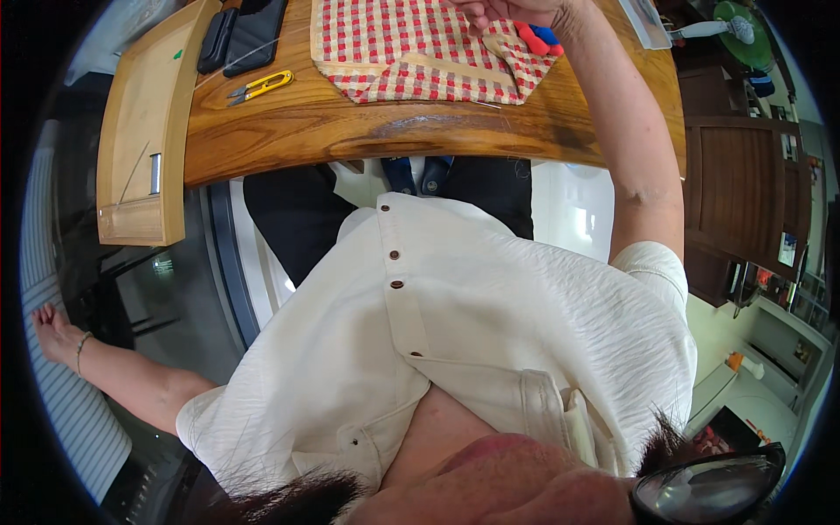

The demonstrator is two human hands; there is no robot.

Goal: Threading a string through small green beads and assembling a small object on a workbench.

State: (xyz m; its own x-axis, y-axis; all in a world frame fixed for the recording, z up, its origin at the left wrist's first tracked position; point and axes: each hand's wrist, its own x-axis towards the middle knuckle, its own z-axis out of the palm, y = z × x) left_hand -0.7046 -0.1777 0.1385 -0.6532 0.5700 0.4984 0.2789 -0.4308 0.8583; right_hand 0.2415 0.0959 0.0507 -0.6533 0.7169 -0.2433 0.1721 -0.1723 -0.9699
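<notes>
On the tabletop [350, 131], my right hand [512, 10] rests on red-checked cloth [411, 48] beside red and blue handles [538, 37]; grip unclear. Left hand [54, 332] hangs off to my side, fingers loose, holding nothing. Yellow snips [261, 87] lie left of the cloth.

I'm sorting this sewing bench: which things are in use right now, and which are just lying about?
In use:
- red-and-white checked cloth, under the right hand
- red and blue tool beside that hand

Lying about:
- yellow thread snips
- two black cases
- wooden tray

The left hand hangs away from the table.
</notes>
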